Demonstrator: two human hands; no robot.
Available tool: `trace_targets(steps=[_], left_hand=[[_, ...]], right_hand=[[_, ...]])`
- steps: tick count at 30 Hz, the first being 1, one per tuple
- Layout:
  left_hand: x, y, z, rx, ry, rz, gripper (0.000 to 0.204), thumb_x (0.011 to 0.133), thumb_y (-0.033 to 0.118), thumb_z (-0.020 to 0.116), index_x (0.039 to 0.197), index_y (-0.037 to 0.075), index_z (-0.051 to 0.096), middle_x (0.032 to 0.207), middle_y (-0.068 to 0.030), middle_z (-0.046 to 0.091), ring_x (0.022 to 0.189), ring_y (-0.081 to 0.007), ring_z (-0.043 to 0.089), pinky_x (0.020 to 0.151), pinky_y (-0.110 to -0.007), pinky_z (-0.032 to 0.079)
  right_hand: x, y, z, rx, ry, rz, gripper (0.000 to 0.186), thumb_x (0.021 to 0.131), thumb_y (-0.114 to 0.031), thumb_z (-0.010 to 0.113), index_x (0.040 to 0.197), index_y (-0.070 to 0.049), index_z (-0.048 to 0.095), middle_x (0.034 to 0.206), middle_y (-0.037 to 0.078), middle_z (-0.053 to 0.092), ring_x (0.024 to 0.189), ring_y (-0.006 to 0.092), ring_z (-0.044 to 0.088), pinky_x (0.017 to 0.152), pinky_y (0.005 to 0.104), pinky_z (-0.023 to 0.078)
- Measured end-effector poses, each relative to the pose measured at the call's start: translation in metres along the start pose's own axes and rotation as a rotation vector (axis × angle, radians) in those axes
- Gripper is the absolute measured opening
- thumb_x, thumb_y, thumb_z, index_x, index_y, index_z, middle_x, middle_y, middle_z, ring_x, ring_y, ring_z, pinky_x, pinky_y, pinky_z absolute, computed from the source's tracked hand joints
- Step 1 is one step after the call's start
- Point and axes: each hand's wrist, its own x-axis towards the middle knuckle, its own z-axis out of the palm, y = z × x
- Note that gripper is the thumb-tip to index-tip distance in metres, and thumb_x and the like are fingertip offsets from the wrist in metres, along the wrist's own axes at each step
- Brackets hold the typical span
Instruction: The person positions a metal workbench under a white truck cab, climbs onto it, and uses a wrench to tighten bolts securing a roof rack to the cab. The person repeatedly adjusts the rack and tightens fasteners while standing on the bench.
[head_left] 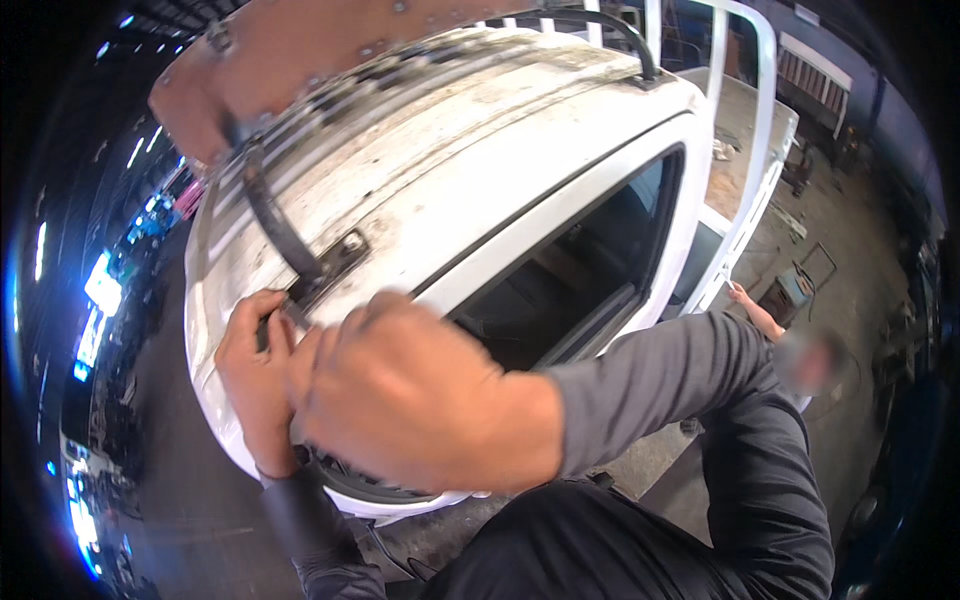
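Observation:
A black metal bracket [345, 256] is fixed to the roof [450, 185] of a white truck cab, with a bolt at one end. A bent black bar [272, 218] rises from it. Close to the bracket's near end, my left hand [255, 375] has its fingers bent around something dark, mostly hidden. My right hand [425, 395] is a closed fist in front of it, blurred by motion. Its fingertips are turned away beside the left fingers, so what it grips cannot be made out.
A brown riveted panel [300, 60] stands over the roof. A second black bar [635, 45] and a white tubular frame [768, 90] are behind the cab. At right, another person's hand [740, 294] touches the frame's side rail. A wheeled machine [790, 290] stands on the floor.

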Motion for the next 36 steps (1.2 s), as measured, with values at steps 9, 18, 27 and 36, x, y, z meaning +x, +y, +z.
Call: trace_targets(steps=[9,18,27,36], left_hand=[[-0.014,-0.008,0.003,-0.098,-0.058,-0.022,0.014,0.097,0.011,0.065,0.107,0.001,0.069,0.106,-0.0099,0.072,0.093,-0.0196,0.064,0.086,-0.033,0.051],[0.005,-0.014,0.011,0.053,0.053,0.018,0.018,0.102,0.013,0.064,0.109,-0.004,0.066,0.103,-0.0079,0.071,0.098,-0.0185,0.064,0.091,-0.031,0.05],[-0.007,-0.018,0.004,-0.066,-0.091,-0.057,0.017,0.1,0.011,0.064,0.11,-0.003,0.066,0.108,-0.0081,0.072,0.102,-0.018,0.064,0.095,-0.032,0.049],[0.0,-0.01,0.007,0.031,-0.038,-0.062,0.017,0.101,0.015,0.063,0.103,-0.002,0.063,0.096,-0.0083,0.066,0.093,-0.0181,0.057,0.089,-0.033,0.048]], right_hand=[[-0.006,-0.008,0.014,-0.223,0.058,0.062,0.026,0.084,-0.02,0.062,0.098,-0.004,0.078,0.097,0.019,0.073,0.069,0.0227,0.068,0.054,0.0362,0.046],[-0.021,0.115,0.012,0.206,0.135,-0.045,0.019,0.081,-0.021,0.068,0.095,-0.011,0.074,0.073,0.012,0.072,0.073,0.0316,0.073,0.062,0.0473,0.054],[-0.002,0.012,-0.021,0.068,-0.107,0.047,0.013,0.078,-0.024,0.072,0.07,-0.015,0.074,0.071,-0.001,0.069,0.068,0.0198,0.07,0.06,0.0445,0.05],[-0.012,0.099,0.022,0.024,-0.094,-0.065,0.017,0.084,-0.027,0.068,0.099,-0.019,0.072,0.073,0.004,0.071,0.075,0.0304,0.074,0.061,0.0465,0.054]])
